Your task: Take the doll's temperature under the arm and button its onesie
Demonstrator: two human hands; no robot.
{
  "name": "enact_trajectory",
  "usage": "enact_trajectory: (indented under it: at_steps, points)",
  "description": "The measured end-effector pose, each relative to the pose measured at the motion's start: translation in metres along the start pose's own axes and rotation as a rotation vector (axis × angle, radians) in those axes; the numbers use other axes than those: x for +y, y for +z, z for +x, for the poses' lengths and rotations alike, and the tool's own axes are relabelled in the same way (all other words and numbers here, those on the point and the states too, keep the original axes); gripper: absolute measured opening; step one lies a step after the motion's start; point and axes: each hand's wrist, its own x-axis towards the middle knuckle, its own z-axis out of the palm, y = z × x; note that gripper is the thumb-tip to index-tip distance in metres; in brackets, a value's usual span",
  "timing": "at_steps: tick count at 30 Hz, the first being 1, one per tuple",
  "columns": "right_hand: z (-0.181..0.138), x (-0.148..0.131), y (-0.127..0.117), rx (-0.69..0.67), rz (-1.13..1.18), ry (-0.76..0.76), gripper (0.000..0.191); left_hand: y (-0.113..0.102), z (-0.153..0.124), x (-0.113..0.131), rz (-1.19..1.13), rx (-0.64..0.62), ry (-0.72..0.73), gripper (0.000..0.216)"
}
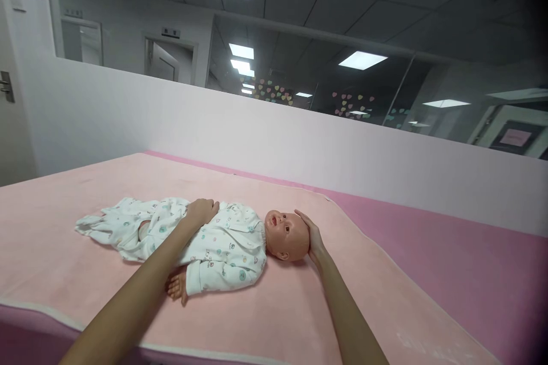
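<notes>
Resting the left hand [201, 211] on the chest of the doll [231, 251], fingers curled over the white printed romper [128, 228]; not able to tell whether pinching cloth or merely lying on it; cupping the doll's head [285, 234] from the crown side with the right hand [314, 239], palm spread and touching, not clenched; lying face up on the light pink blanket [64, 274], head pointing right, romper legs trailing left (looking limp).

Judging the risks: head likely rolling out of so shallow a cup, with only a palm behind it; loose romper probably sliding or bunching under the curled fingers instead of carrying the body; blanket possibly wrinkling underneath; bare doll arm [177, 286] sticking out in front, maybe snagging.
</notes>
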Motion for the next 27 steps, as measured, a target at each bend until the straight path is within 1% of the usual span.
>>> enact_trajectory:
  at_steps: [4,6,9,11,14,20,22,27]
  points:
    - [-0.004,-0.0002,-0.0007,-0.138,0.03,0.161,0.038,-0.0011,-0.0003,-0.0003,-0.003,-0.009,0.009,0.051]
    - [-0.0064,-0.0011,-0.0004,-0.163,0.037,0.206,0.039,-0.0015,-0.0007,-0.0003,-0.003,-0.011,0.016,0.051]
    - [-0.0084,-0.0035,-0.0001,-0.16,0.044,0.221,0.037,-0.002,-0.0014,-0.0002,0.0,-0.008,0.024,0.05]
    - [-0.0083,-0.0049,-0.0006,-0.143,0.024,0.217,0.035,-0.0021,-0.0017,-0.0001,0.002,-0.004,0.03,0.049]
    - [-0.0065,-0.0052,-0.003,-0.119,0.018,0.172,0.03,-0.0019,-0.0016,0.0,0.007,0.005,0.042,0.047]
    - [-0.0045,-0.0029,-0.0042,-0.149,0.04,0.031,0.017,-0.0007,-0.0016,-0.0004,0.016,0.015,0.059,0.047]
    - [-0.0055,-0.0034,-0.0031,-0.144,0.025,0.024,0.022,-0.0006,-0.0019,-0.0006,0.019,0.015,0.063,0.046]
    - [-0.0063,-0.003,-0.0032,-0.156,0.04,0.046,0.043,-0.0008,-0.0021,-0.0007,0.016,0.017,0.054,0.047]
